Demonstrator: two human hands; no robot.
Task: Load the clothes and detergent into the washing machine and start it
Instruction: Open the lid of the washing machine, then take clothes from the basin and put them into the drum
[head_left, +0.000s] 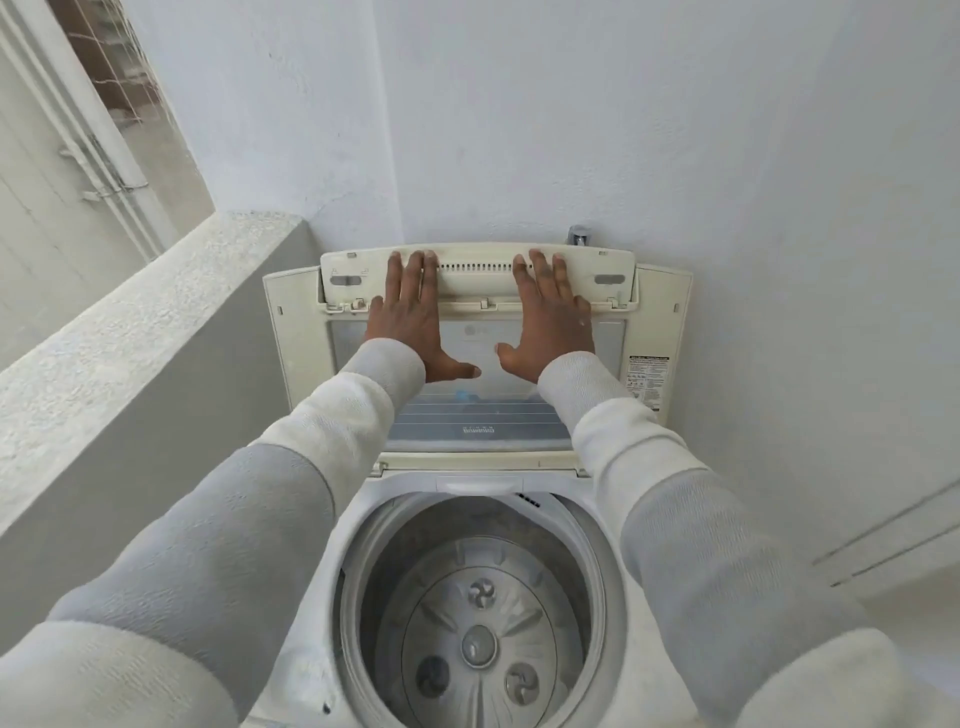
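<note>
Bare drum (475, 613) below, left hand (410, 317) and right hand (550, 319) flat, fingers straight, pressing raised lid (478, 275)

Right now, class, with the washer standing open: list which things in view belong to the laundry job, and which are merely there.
Belong to the job:
washing machine
lid, folded up
drum, no clothes visible inside
left hand and right hand, flat on the lid

Merely there:
ledge
window
tap

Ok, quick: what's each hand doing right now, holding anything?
Left hand: open, fingers straight, flat against the raised lid, holding nothing.
Right hand: open, likewise flat on the lid.
</note>
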